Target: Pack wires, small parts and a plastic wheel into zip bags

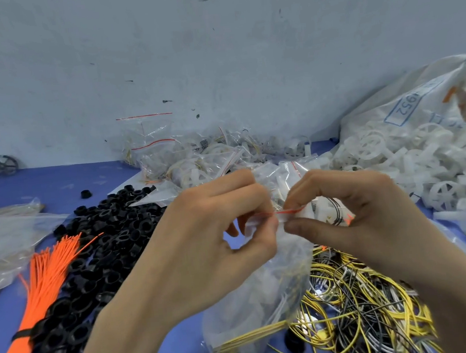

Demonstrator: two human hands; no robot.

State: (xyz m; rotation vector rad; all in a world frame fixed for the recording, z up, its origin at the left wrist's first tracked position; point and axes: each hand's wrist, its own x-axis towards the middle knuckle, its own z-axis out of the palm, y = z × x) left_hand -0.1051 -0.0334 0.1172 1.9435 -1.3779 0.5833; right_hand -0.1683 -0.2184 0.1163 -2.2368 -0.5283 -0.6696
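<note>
Your left hand (225, 228) and right hand (340, 211) both pinch the red seal strip of the zip bag (263, 295), held above the tabletop's near edge; the strip runs left-right between grips, bag hanging below.

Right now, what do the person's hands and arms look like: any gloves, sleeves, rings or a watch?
Both hands, the left hand and the right hand, are bare, with no gloves. No rings show on the visible fingers, and neither wrist carries a watch or band. Both forearms are uncovered down to the bottom edge of the picture; no sleeve is visible.
</note>
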